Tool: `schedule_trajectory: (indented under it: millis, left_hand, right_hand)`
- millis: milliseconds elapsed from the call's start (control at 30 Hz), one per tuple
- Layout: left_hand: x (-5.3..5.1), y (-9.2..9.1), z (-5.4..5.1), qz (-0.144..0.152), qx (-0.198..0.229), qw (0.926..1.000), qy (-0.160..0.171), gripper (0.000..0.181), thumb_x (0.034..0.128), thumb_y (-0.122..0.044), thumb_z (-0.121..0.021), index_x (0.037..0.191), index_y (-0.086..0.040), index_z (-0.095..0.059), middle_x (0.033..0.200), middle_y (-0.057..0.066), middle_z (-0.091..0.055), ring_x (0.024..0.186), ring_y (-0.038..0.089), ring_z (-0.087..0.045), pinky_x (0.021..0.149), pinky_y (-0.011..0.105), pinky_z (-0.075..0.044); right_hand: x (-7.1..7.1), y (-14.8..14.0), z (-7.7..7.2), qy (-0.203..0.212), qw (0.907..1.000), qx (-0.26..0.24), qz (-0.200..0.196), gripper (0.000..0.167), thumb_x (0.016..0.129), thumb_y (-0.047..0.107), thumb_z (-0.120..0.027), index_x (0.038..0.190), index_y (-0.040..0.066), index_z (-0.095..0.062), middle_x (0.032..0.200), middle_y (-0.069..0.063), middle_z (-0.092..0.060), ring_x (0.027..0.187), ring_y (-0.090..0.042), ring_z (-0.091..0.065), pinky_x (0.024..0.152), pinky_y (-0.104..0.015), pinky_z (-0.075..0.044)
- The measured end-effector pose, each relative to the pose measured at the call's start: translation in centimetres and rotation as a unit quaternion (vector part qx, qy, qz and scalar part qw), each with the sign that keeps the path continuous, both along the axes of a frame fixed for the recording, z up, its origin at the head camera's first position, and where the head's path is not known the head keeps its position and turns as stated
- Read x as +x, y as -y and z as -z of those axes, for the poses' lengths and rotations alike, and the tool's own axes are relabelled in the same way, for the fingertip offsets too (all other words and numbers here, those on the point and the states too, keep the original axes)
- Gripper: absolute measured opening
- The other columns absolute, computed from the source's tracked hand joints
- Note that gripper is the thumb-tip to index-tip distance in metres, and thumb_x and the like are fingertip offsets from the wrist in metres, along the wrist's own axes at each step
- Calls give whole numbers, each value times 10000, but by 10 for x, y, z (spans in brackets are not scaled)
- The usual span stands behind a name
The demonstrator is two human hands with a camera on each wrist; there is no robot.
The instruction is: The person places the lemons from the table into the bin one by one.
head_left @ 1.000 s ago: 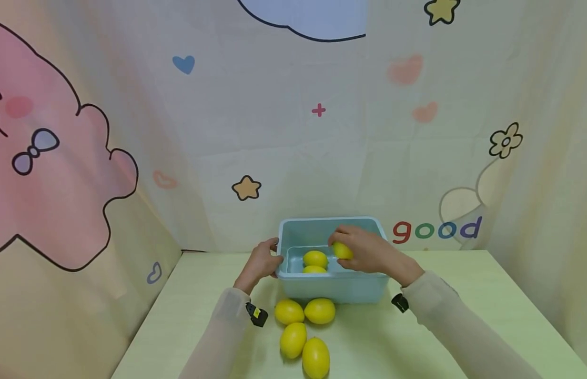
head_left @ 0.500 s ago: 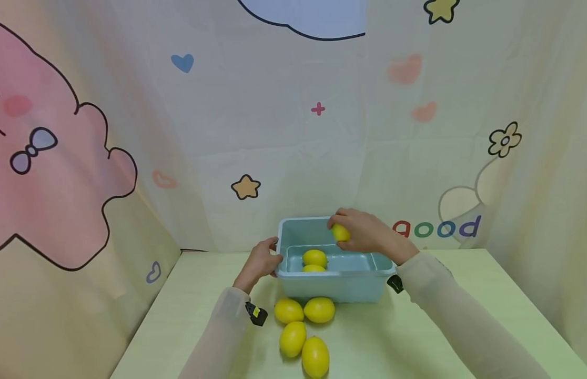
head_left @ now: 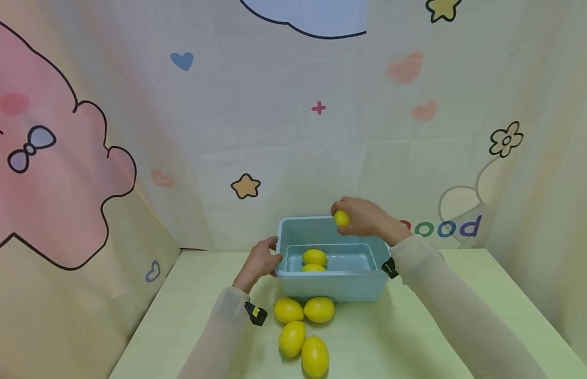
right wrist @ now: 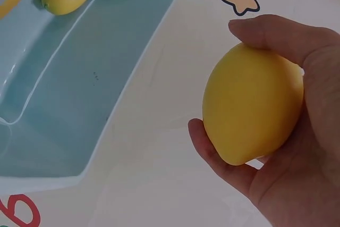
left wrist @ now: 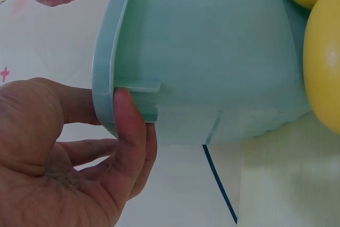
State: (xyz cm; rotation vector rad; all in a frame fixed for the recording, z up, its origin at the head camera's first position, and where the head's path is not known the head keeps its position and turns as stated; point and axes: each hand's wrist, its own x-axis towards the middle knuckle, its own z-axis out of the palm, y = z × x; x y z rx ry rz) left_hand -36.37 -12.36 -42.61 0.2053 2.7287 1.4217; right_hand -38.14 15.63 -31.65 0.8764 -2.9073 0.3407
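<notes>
A light blue basin (head_left: 333, 288) stands on the table with two lemons (head_left: 314, 257) inside, at its left. My left hand (head_left: 262, 259) grips the basin's left rim; in the left wrist view the thumb and fingers of that hand (left wrist: 79, 147) pinch the rim (left wrist: 103, 62) near a corner. Above the basin's back right part, my right hand (head_left: 366, 217) holds a lemon (head_left: 341, 217). The right wrist view shows this lemon (right wrist: 252, 104) between thumb and fingers of the hand (right wrist: 303, 131), beyond the basin's rim.
Several lemons (head_left: 319, 309) lie on the pale green table (head_left: 393, 337) in front of the basin, close together. Behind the table hangs a printed curtain (head_left: 284, 158) with stars, hearts and coloured letters, just past the basin's back edge.
My right hand has risen with its lemon from inside the basin to above its back rim. My left hand keeps its grip, and the basin and the other lemons have not moved.
</notes>
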Motion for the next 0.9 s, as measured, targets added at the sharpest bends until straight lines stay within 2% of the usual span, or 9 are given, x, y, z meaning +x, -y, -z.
schedule_trajectory:
  millis: [400,700,900]
  left_hand:
    - [2,0,-2,4,-39,10000,16,555,915,-74,-601,1447,-39,-445,1277,240,-559,681,177,-648,520,268,-581]
    - [1,0,-2,-52,-41,10000,12,526,911,-74,-605,1422,-63,-480,1232,209,-570,680,180,-648,513,270,-579]
    - [1,0,-2,-37,-29,10000,51,515,917,-69,-600,1418,-56,-480,1237,220,-568,703,207,-660,514,269,-580]
  right_hand:
    - [-19,3,-1,604,9976,-78,342,392,818,211,-757,1184,140,-637,1104,-78,-640,924,-240,-558,791,-333,-544]
    - [-31,4,8,1083,9930,-104,464,426,826,231,-758,1215,125,-619,1129,-99,-639,935,-250,-548,755,-290,-514]
    - [-41,5,23,1381,9882,-188,643,474,833,232,-751,1265,107,-601,1173,-122,-621,959,-263,-547,795,-315,-533]
